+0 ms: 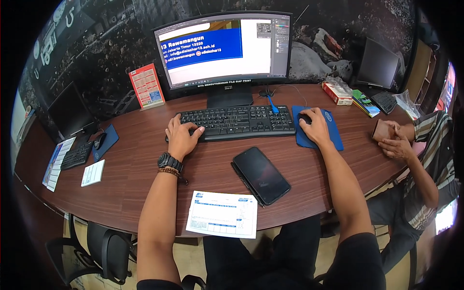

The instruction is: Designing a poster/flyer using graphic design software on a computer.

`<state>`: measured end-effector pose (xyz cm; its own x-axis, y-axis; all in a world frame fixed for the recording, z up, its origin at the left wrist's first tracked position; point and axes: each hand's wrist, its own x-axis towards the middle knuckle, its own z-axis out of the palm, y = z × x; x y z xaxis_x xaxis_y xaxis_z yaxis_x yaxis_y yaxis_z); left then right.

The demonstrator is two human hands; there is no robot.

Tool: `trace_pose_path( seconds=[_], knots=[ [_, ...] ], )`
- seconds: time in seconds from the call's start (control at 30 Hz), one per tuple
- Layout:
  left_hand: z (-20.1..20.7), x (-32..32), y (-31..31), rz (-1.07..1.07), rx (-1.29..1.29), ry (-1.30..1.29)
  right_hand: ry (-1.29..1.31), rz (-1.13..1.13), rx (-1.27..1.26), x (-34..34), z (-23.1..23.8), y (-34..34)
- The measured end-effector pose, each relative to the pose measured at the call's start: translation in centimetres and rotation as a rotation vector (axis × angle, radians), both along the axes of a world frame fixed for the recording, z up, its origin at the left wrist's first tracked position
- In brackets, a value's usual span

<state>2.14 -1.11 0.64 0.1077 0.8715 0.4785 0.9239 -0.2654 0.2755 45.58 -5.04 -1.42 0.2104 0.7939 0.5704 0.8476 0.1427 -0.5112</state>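
My left hand (pixel 183 138) rests on the left end of a black keyboard (pixel 237 121), its fingers spread over the keys and holding nothing. A black watch and a beaded bracelet circle that wrist. Over a dark computer mouse (pixel 304 118) my right hand (pixel 316 127) is curled, hiding most of it. The mouse sits on a blue mouse pad (pixel 334 137). Behind the keyboard stands a curved monitor (pixel 222 50) showing an editing program with a blue banner on white. A blue cable plug (pixel 273 107) lies at the keyboard's upper right.
Between my forearms lie a black phone (pixel 263 176) and a printed form (pixel 222 215) at the desk edge. A red desk calendar (pixel 147 87) stands left of the monitor. At right another person's hands (pixel 394 140) hold a brown wallet-like item (pixel 383 130). A small box (pixel 337 94) sits behind.
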Motion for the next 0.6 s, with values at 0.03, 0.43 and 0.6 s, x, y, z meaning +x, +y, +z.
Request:
trace_pose_path(
  seconds=[0.03,0.43,0.6],
  knots=[
    [-0.1,-0.1,0.0,-0.002,0.002,-0.001,-0.001,-0.002,0.002,0.0,0.0,0.0],
    [-0.8,-1.1,0.3,0.104,-0.165,-0.082,0.010,0.003,0.009,0.2,-0.2,0.3],
    [-0.9,-1.3,0.5,0.097,-0.187,-0.073,0.013,0.000,0.003,0.1,-0.1,0.2]
  ],
)
